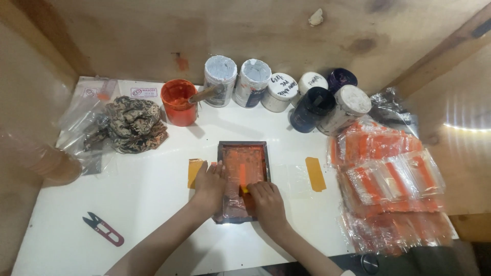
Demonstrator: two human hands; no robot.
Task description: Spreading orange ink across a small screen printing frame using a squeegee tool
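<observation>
A small dark-framed printing screen (243, 148) smeared with orange ink lies flat in the middle of the white table (153, 204). My left hand (208, 185) presses on the frame's left edge, fingers together. My right hand (267, 203) rests on the lower right part of the screen, closed on a small yellow-orange squeegee (243, 187) that touches the mesh. Most of the squeegee is hidden under my fingers.
An open orange ink pot (177, 104) with a stick stands behind the screen, beside several lidded jars (280, 92). A patterned rag (134, 123) lies at left, a red thread snip (104, 228) at front left. Stacks of orange-printed clear bags (391, 179) fill the right side.
</observation>
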